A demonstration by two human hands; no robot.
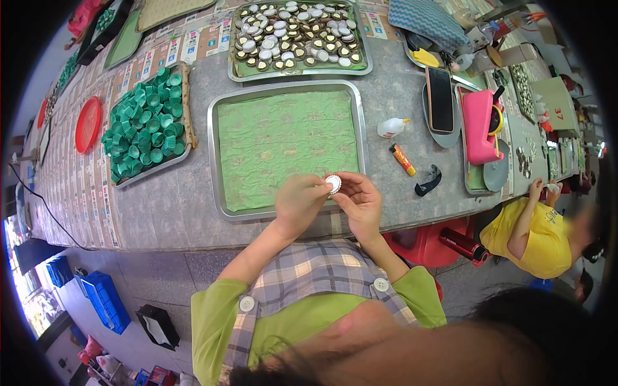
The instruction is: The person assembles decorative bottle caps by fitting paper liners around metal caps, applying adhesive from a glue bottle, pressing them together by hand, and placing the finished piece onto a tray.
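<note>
Over the near edge of a metal tray (214, 148) lined with green cloth, both hands meet on a small round bottle cap (333, 184) with a crimped rim and a whitish face. My left hand (299, 202) pinches it from the left with thumb and fingers. From the other side my right hand (360, 201) grips its edge between thumb and fingertips. The face of the cap is turned up toward me.
Beyond stands a tray (237, 76) heaped with round white and dark caps. Green fluted cups (147, 122) fill a tray at left, beside a red lid (89, 125). Rightward lie a white bottle (391, 127), a glue stick (403, 159), a phone (440, 100) and a pink tape dispenser (481, 125).
</note>
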